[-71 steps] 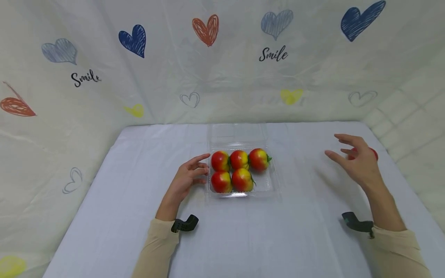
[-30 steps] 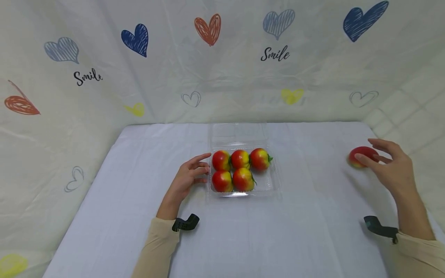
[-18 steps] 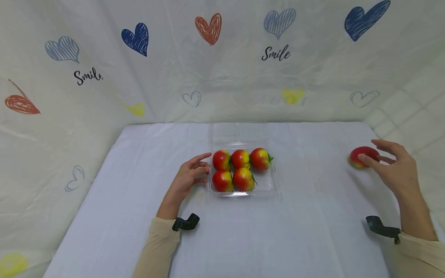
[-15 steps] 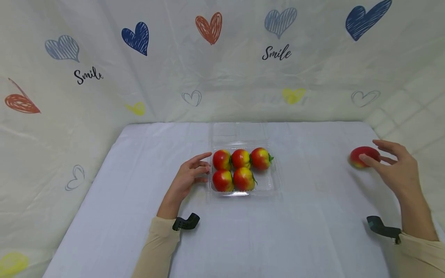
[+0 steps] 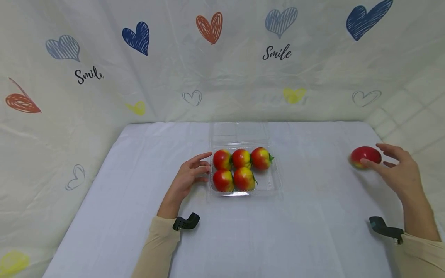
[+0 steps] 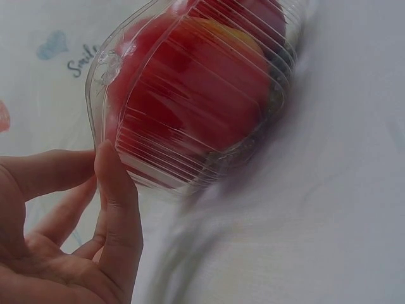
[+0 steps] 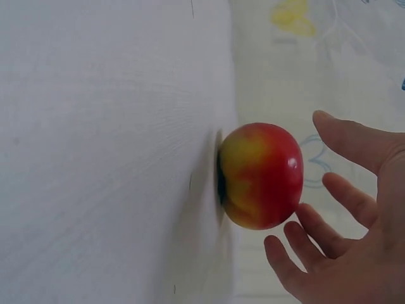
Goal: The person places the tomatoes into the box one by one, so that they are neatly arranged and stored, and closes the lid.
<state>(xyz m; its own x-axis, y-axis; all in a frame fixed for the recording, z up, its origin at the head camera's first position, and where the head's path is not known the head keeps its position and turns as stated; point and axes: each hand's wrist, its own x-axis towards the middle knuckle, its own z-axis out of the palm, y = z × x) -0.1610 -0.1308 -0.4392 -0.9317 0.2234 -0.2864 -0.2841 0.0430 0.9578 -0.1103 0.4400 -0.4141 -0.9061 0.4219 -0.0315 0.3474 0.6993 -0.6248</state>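
A red-and-yellow apple (image 5: 366,156) rests on the white cloth at the far right. Beside it is my right hand (image 5: 403,173), thumb and fingers spread. The right wrist view shows a gap between the thumb and the apple (image 7: 262,176); one fingertip is very near its edge. At mid-table stands an opened clear plastic box (image 5: 267,185) with several similar apples in it, some showing green leaves. My left hand (image 5: 185,179) is at the box's left side. Its thumb and finger pinch the rim of the box (image 6: 100,120) in the left wrist view.
The box's clear lid (image 5: 240,132) lies folded back behind it. A white cloth (image 5: 295,231) covers the table. Behind stands a curtain (image 5: 236,69) printed with hearts, and black camera mounts (image 5: 187,222) sit on both wrists.
My right hand has moved right past the apple, came close around it, then drew its fingers back slightly. The apple stays in about the same place. The left hand and box hold still.
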